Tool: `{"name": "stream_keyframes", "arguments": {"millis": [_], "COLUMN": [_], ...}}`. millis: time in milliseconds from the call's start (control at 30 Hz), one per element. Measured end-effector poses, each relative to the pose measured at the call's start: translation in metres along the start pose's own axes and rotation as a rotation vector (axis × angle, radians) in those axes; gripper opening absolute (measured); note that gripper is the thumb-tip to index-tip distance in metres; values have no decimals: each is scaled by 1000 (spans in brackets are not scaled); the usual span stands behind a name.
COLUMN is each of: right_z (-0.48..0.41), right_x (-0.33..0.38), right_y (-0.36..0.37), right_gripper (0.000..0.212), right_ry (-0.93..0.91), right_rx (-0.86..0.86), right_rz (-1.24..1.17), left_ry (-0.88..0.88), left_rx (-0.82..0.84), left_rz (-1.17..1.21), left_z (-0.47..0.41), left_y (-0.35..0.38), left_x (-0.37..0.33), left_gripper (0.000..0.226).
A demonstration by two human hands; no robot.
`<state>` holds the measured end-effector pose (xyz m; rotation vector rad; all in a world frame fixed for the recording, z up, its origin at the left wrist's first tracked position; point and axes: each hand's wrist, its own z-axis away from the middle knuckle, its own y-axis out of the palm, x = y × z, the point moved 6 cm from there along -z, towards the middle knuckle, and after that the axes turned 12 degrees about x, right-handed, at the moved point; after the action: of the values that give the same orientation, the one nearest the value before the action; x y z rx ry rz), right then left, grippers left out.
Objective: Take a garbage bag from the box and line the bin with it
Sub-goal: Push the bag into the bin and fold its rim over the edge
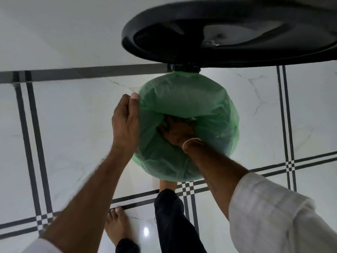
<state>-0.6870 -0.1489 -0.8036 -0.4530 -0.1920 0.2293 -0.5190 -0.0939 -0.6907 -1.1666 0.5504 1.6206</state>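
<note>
A green translucent garbage bag [182,99] is stretched over the round mouth of the bin, hiding the bin's body. The bin's black lid [164,52] stands raised behind it. My left hand [125,123] grips the bag-covered rim on the left side, thumb up along the edge. Down inside the bag, my right hand [176,131] presses on the plastic with fingers spread. A fold of the bag covers its fingertips.
The floor [73,125] is white marble-look tile with dark stripe lines. My bare left foot [116,225] stands near the bottom. My right leg in dark trousers [169,216] reaches under the bin's near edge.
</note>
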Motion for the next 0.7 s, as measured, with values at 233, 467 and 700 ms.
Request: {"name": "stream_keyframes", "arguments": {"millis": [233, 467, 700], "right_z": [-35, -78, -31], "right_x": [-26, -29, -38], "right_y": [14, 39, 8], "right_gripper": [81, 111, 48], "right_ry": [-23, -24, -4], "right_rx": [-51, -70, 119], "right_rz": [-98, -117, -403], "left_ry": [35, 55, 39], "left_rx": [21, 14, 11], "left_rz": [56, 23, 44], "left_z": [-2, -3, -1], "left_y": [1, 1, 1], "left_x": [2, 3, -1], "left_gripper": [49, 52, 52]}}
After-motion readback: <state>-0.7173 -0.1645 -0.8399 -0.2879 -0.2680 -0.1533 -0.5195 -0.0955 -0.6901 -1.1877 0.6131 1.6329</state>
